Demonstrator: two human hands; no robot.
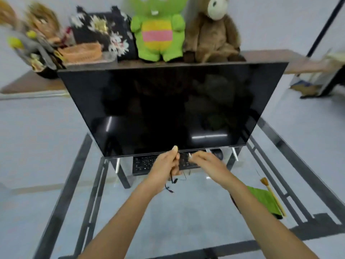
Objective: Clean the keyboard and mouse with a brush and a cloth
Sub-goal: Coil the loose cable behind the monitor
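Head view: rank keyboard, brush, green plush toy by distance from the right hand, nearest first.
1. Keyboard: directly under the right hand, beneath the monitor's lower edge.
2. Brush: on the glass table, to the right beside the green cloth.
3. Green plush toy: behind the monitor, on the far shelf.

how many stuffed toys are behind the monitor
2 clear ones: a green plush in the middle and a brown plush to its right, both on the shelf behind the monitor. The blurred clutter at left may hide more.
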